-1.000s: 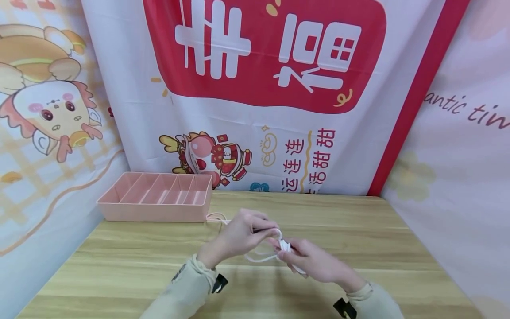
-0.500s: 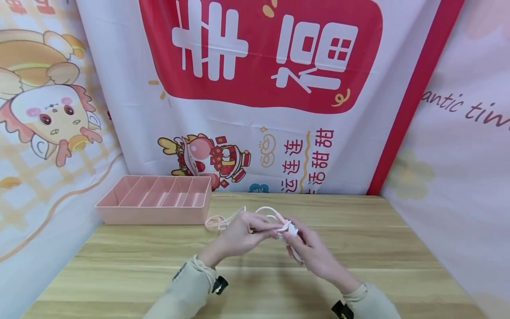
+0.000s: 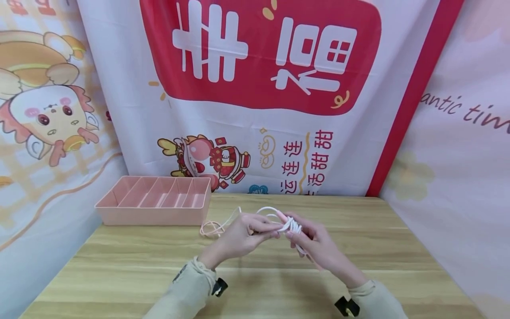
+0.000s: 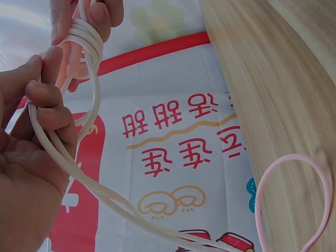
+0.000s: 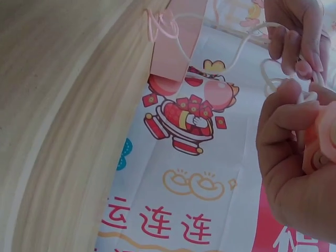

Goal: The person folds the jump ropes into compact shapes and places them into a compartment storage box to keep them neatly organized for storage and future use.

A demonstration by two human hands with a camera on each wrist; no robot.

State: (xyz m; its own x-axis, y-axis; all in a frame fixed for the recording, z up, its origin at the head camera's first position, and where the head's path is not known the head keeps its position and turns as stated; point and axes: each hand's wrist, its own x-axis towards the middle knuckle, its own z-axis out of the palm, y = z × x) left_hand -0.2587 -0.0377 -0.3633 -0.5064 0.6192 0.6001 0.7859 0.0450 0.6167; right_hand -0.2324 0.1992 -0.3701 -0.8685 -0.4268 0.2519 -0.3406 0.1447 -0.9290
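Observation:
My left hand (image 3: 243, 235) pinches two strands of a white cord (image 4: 107, 197) between thumb and curled fingers. Close by on its right, my right hand (image 3: 314, 241) grips the wound bundle of the same cord (image 3: 294, 225). Turns of cord go round pink handle-like pieces (image 4: 75, 59); in the right wrist view a pink faceted end (image 5: 323, 136) sits in the right palm. From the left hand the cord trails left to a loose pink loop (image 3: 211, 228) on the table. What exactly the pink pieces are, the fingers partly hide.
A pink divided tray (image 3: 151, 215) stands at the table's back left, beside the pink loop. The wooden table (image 3: 358, 248) meets a printed cloth (image 3: 263, 119) at the back, with more cloth hanging left and right.
Both hands have risen slightly, and the right hand has moved a little right with the bundle. A cord arc now stands above the hands. The loose loop has shifted slightly.

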